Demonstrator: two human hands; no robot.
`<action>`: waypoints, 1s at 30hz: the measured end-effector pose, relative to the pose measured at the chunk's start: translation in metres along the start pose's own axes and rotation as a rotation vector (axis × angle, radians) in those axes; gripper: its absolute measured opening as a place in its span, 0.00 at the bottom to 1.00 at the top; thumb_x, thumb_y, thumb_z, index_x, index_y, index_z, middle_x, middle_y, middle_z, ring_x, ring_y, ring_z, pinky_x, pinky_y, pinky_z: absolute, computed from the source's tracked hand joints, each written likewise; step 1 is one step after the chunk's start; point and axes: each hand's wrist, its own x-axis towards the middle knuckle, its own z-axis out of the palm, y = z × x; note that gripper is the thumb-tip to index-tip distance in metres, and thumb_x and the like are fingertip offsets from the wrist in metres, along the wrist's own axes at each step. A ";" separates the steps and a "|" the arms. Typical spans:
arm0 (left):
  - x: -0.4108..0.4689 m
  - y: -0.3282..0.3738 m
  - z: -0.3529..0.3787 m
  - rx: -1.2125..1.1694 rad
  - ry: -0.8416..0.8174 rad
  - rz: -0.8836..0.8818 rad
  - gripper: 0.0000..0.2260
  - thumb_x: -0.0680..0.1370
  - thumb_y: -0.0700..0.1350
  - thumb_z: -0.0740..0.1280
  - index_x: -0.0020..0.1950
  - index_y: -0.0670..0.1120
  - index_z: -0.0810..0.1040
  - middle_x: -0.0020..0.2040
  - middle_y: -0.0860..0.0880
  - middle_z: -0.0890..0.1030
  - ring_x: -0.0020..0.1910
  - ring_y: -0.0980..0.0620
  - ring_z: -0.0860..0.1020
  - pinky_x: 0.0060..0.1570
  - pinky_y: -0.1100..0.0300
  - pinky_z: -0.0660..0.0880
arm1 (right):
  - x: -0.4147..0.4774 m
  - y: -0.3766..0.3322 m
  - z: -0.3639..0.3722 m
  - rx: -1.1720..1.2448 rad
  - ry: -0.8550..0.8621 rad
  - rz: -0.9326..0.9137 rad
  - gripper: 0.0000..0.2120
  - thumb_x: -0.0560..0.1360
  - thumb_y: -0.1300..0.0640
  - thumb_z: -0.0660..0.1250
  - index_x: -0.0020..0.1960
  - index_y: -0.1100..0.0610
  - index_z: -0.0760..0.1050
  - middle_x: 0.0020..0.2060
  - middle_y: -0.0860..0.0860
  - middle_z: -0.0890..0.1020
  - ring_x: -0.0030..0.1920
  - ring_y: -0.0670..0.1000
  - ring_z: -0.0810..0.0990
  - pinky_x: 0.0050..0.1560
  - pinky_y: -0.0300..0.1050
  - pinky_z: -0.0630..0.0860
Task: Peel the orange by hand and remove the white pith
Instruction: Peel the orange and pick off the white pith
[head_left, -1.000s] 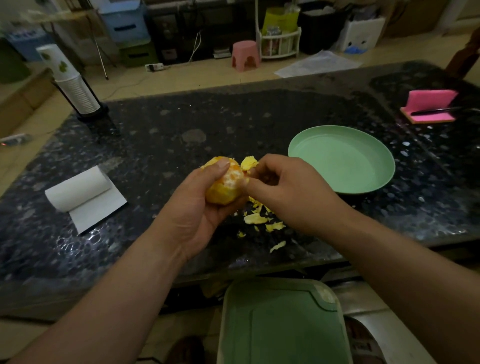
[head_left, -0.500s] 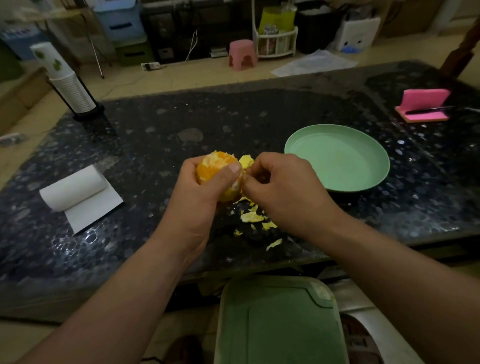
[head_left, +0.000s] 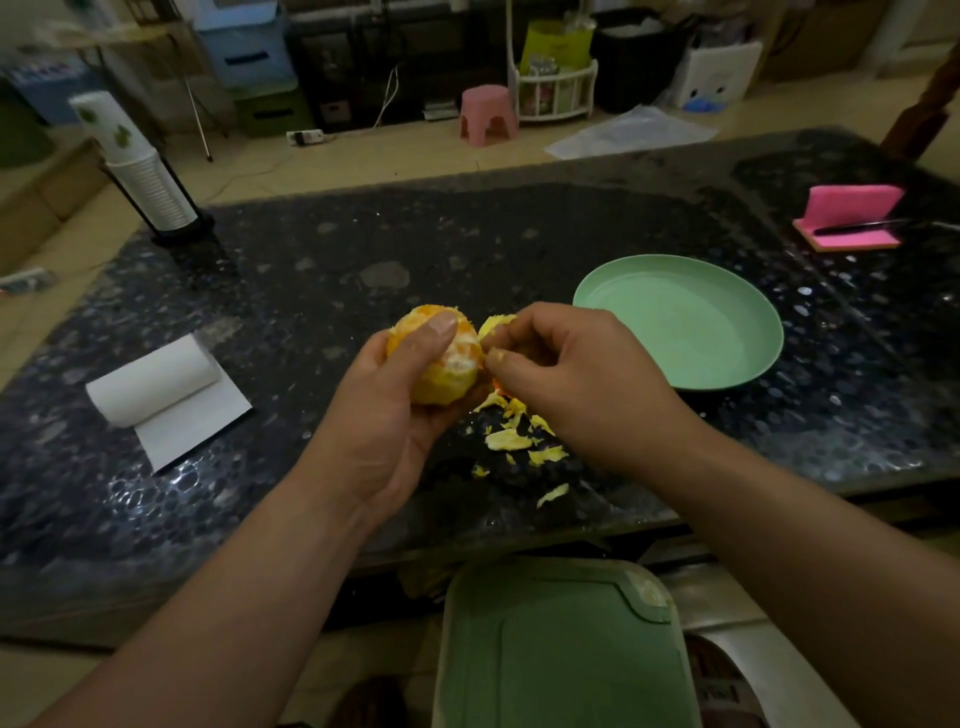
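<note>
My left hand (head_left: 387, 415) cups a partly peeled orange (head_left: 444, 374) above the dark table, thumb pressed over its top. Orange flesh and white pith show on the upper part; yellow rind still covers the lower part. My right hand (head_left: 576, 374) sits just right of the fruit, its fingers pinching a yellow strip of peel (head_left: 493, 325) at the orange's right side. Several torn peel scraps (head_left: 514, 439) lie on the table under and in front of my right hand.
An empty green plate (head_left: 748, 364) rests right of my hands. A paper towel roll (head_left: 156, 382) lies at the left, a cup stack (head_left: 140, 171) at the far left corner, a pink sponge with a knife (head_left: 852, 221) at the far right. A green lid (head_left: 561, 649) sits below the table edge (head_left: 208, 571).
My left hand has turned the orange, bringing more peeled flesh and pith up. My right hand stays pinched on the peel beside it.
</note>
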 end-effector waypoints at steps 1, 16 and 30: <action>0.000 0.000 -0.001 0.016 -0.001 0.011 0.30 0.74 0.49 0.76 0.72 0.37 0.74 0.61 0.39 0.84 0.58 0.44 0.85 0.56 0.48 0.83 | 0.000 -0.001 0.000 -0.013 0.000 -0.009 0.03 0.80 0.52 0.73 0.51 0.49 0.85 0.35 0.44 0.85 0.34 0.41 0.80 0.34 0.31 0.73; -0.006 -0.012 0.002 0.356 0.085 0.150 0.26 0.70 0.56 0.78 0.66 0.52 0.76 0.60 0.48 0.84 0.56 0.48 0.85 0.56 0.50 0.83 | -0.003 -0.004 0.011 -0.368 0.185 -0.171 0.09 0.79 0.51 0.70 0.41 0.51 0.76 0.33 0.46 0.78 0.34 0.47 0.76 0.35 0.52 0.76; -0.009 0.003 0.002 -0.097 -0.084 0.003 0.16 0.75 0.51 0.70 0.60 0.44 0.81 0.52 0.43 0.86 0.45 0.46 0.85 0.39 0.58 0.83 | 0.005 -0.005 0.002 0.185 0.084 0.032 0.08 0.79 0.59 0.73 0.41 0.57 0.80 0.28 0.46 0.78 0.29 0.44 0.73 0.33 0.47 0.75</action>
